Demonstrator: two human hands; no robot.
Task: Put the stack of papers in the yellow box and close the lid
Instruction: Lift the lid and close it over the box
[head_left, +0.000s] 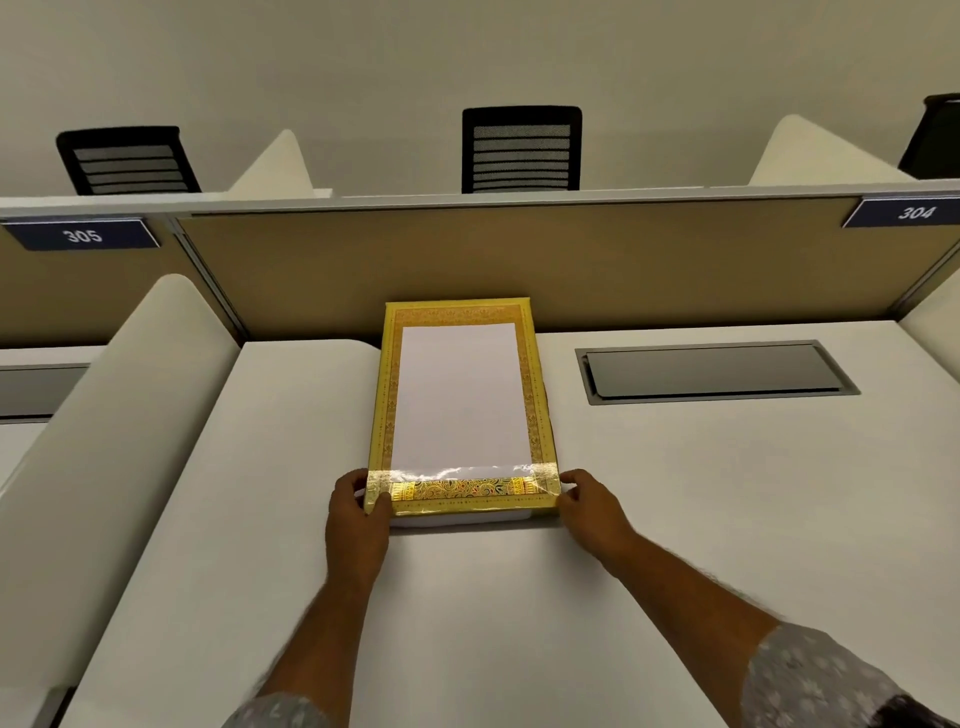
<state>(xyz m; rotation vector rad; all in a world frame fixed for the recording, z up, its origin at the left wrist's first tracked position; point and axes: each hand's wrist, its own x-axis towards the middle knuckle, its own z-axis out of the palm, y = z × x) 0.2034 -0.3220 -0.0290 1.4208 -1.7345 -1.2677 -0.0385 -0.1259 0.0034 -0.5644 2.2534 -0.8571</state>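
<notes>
The yellow box (542, 405) lies flat on the white desk (467, 623), its far end against the tan partition. Its lid has an ornate gold border and a clear window, and white paper (460, 395) shows through that window. A thin white edge (462, 519) peeks out under the lid's near side. My left hand (358, 514) pinches the lid's near left corner. My right hand (592, 512) pinches the near right corner. The lid looks level on the box, with glare along its near strip.
A grey metal cable hatch (717, 371) is set into the desk right of the box. A tan partition (467, 260) closes the back, and a white curved divider (130, 441) stands at the left. Black chairs (522, 150) sit beyond the partition.
</notes>
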